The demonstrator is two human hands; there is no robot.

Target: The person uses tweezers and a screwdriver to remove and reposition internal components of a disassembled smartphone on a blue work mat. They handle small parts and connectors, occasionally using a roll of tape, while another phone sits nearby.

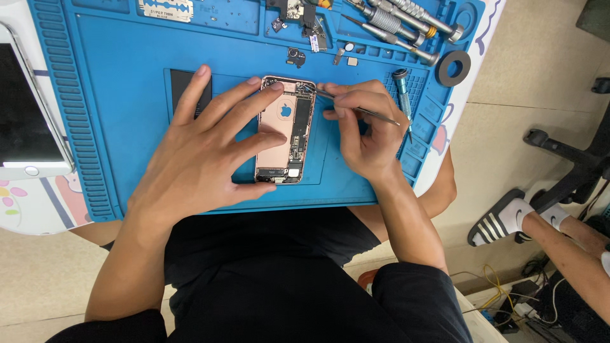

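— Two hands on that one opened rose-gold phone shell [284, 130] lying flat on the blue silicone repair mat [127, 76], right in the middle of it. The left hand [200, 143] is spread wide, fingers pressing the shell's left edge and lower corner. The right hand [362, 130] is pinched tight around thin metal tweezers [356, 108], the tips dipped into the shell's top right corner.

— What worries you?

— I'd say a slip. If the tweezer tips skid off, they could scratch the exposed dark circuit board [297, 133] or tear a ribbon. And if the left hand eases up, the shell could slide on the mat just as the tips bite.

— Anything loose about?

— Plenty. Small black camera part [296, 56] and tiny metal bits [343, 54] lie just above the phone; a sleeve could brush them away. A teal-handled screwdriver [403, 95] lies just beside the right hand, and more steel screwdrivers [397, 22] sit in the top tray near a grey ring [454, 67] and a flat steel blade [166, 8].

— And the room?

— The mat covers a white table [32, 197] with cartoon prints; a white tablet [25, 114] rests at the left. Pale tiled floor [534, 57], a chair base [565, 159], cables in a tangle [508, 292], and another person's foot in a black striped sandal [499, 222] to the right.
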